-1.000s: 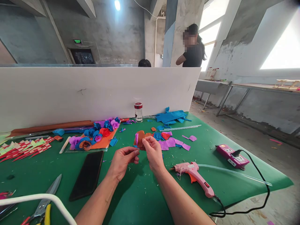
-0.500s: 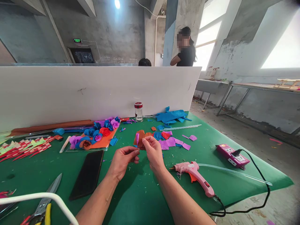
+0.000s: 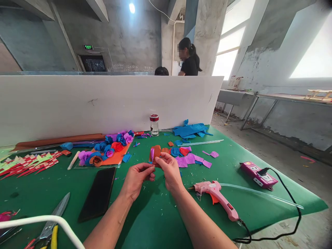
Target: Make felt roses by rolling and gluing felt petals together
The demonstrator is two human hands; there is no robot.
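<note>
My left hand (image 3: 138,177) pinches the lower end of a small rolled purple paper piece (image 3: 152,154) between thumb and fingertips. Against that roll stands a brown crepe paper petal (image 3: 157,151), its lower edge gripped by the thumb and fingers of my right hand (image 3: 169,170). Both hands are close together above the green table, fingertips nearly meeting. Whatever lies inside the pinch of the left hand is hidden. Just beyond the right hand are loose purple paper petals (image 3: 190,158), with blue petals (image 3: 175,151) and a red one (image 3: 184,151).
To the right lie a pink glue gun (image 3: 216,195) and a purple power strip (image 3: 259,175). Leftward are a black phone (image 3: 97,195), scissors (image 3: 55,217) and several paper roses (image 3: 110,149). A red-lidded jar (image 3: 154,127) stands before a white board (image 3: 121,103). Beyond it is a person (image 3: 190,65).
The view has shifted slightly, and the person behind the board has moved left. My right fingers sit a little lower on the brown petal; my left hand keeps its pinch.
</note>
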